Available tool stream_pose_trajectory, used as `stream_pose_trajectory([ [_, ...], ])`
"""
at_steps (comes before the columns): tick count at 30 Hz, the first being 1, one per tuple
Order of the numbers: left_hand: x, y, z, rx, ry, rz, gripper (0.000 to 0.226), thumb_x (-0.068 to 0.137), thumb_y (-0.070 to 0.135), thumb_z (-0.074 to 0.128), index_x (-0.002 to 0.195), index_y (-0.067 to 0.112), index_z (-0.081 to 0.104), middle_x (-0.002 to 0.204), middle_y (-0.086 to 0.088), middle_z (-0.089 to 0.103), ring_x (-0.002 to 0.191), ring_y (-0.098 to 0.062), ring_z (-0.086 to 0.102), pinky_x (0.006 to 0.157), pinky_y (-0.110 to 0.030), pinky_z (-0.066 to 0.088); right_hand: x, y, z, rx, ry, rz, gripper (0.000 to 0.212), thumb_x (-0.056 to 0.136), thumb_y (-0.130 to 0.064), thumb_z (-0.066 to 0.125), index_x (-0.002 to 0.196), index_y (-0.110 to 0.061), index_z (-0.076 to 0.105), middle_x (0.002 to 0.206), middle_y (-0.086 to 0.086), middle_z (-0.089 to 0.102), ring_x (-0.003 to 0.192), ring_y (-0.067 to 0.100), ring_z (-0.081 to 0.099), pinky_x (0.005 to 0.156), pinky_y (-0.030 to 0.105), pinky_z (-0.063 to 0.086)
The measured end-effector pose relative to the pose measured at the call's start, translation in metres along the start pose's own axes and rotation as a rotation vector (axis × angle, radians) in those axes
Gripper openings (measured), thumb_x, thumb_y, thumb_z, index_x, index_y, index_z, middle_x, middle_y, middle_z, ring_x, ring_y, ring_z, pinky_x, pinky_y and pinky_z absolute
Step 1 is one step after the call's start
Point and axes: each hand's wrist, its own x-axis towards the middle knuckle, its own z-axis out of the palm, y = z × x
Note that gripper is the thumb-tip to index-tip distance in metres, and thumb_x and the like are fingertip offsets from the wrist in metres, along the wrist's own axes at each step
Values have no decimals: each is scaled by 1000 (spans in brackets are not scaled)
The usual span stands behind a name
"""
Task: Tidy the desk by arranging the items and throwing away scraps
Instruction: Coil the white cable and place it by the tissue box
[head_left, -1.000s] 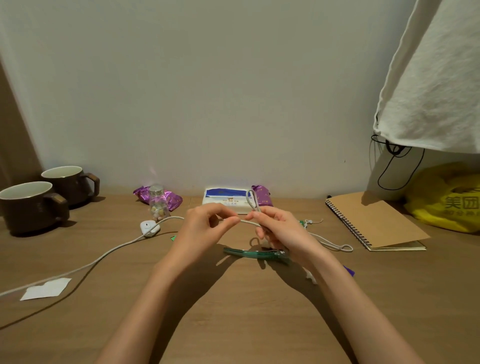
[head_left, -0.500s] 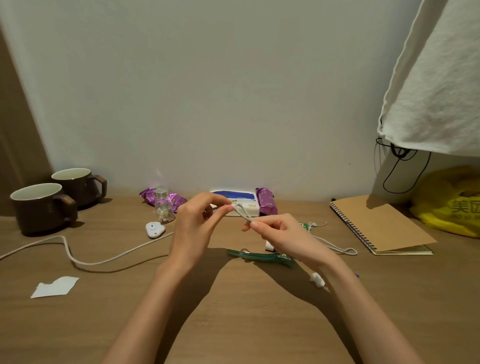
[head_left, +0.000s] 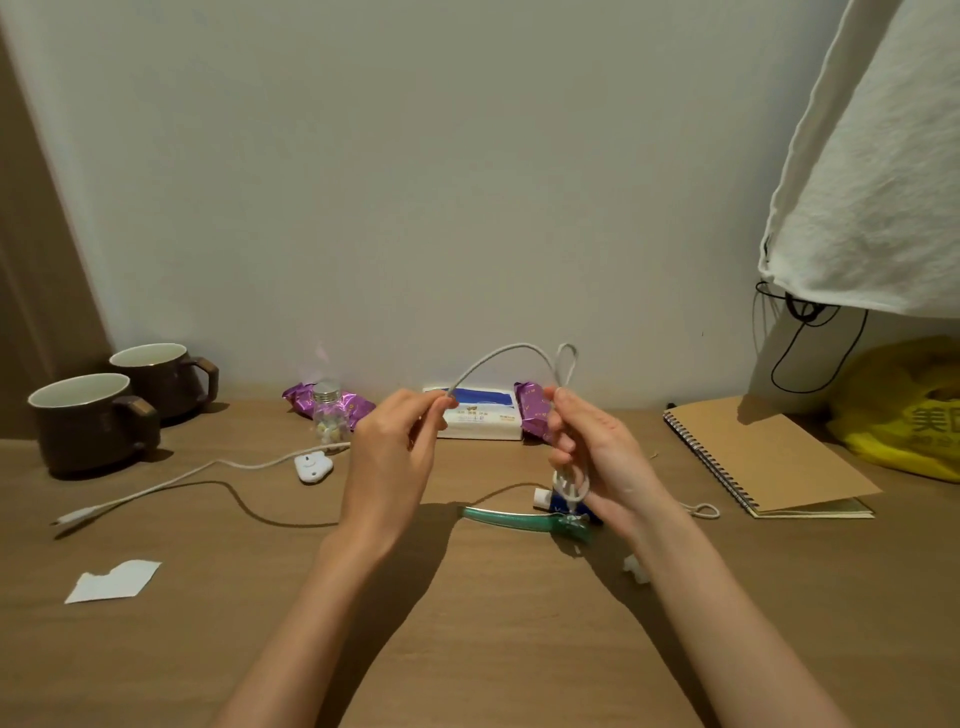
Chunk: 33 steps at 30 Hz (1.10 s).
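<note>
A white charging cable (head_left: 501, 356) arcs between my hands above the wooden desk (head_left: 467, 649). My right hand (head_left: 597, 452) grips several folded loops of it, which stick out above and below the fist. My left hand (head_left: 395, 452) pinches the strand. The cable's free end trails left across the desk to a plug tip (head_left: 78, 517). A torn white paper scrap (head_left: 114, 581) lies at the front left. A small crumpled white scrap (head_left: 636, 567) sits under my right forearm.
Two brown mugs (head_left: 88, 421) stand at the left. Along the wall are a small glass bottle (head_left: 328, 413), purple wrappers (head_left: 532, 410) and a tissue pack (head_left: 480, 418). A green clip (head_left: 519, 519), a white earbud case (head_left: 312, 465), a kraft notebook (head_left: 763, 457) and a yellow bag (head_left: 904, 415) lie nearby.
My hands have risen and spread apart, with another loop gathered into my right hand. The cable's loose end has slid right across the desk, and its plug tip is now in view.
</note>
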Motion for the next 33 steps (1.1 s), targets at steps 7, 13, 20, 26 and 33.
stream_pose_trajectory([
  [7, -9, 1, 11, 91, -281, 140, 12, 89, 13, 60, 89, 15, 71, 75, 14, 53, 61, 6, 47, 58, -10, 36, -5, 17, 11, -443, 39, -83, 18, 88, -22, 63, 98, -11, 74, 73, 3, 64, 63, 8, 57, 65, 21, 55],
  [13, -13, 3, 16, 151, -328, 175, 10, 85, 9, 65, 89, 15, 71, 80, 10, 59, 66, 2, 45, 59, -7, 28, -7, 18, 11, -539, 84, -63, 20, 89, -26, 63, 96, -11, 75, 73, 4, 67, 64, 9, 60, 68, 24, 55],
  [20, -19, 6, 20, 208, -416, 216, 9, 88, 16, 62, 90, 18, 70, 86, 5, 66, 74, -5, 51, 60, -6, 27, -7, 19, 11, -470, 62, 4, 19, 87, -26, 65, 92, -12, 76, 72, 6, 64, 64, 9, 56, 66, 23, 50],
  [26, -19, 3, 19, 239, -382, 194, 24, 95, 33, 49, 103, 22, 68, 89, 7, 65, 73, -3, 45, 54, -8, 22, 2, 19, 5, -409, 109, -39, 22, 90, -25, 61, 99, -8, 73, 92, 8, 72, 92, 18, 65, 88, 33, 52],
  [33, -12, 0, 6, 223, -411, 178, 25, 91, 39, 51, 106, 34, 70, 74, 19, 54, 63, -1, 48, 49, -11, 22, 6, -3, -4, 223, 85, -62, 18, 98, -15, 46, 94, -9, 63, 81, 9, 70, 83, 22, 71, 88, 48, 54],
])
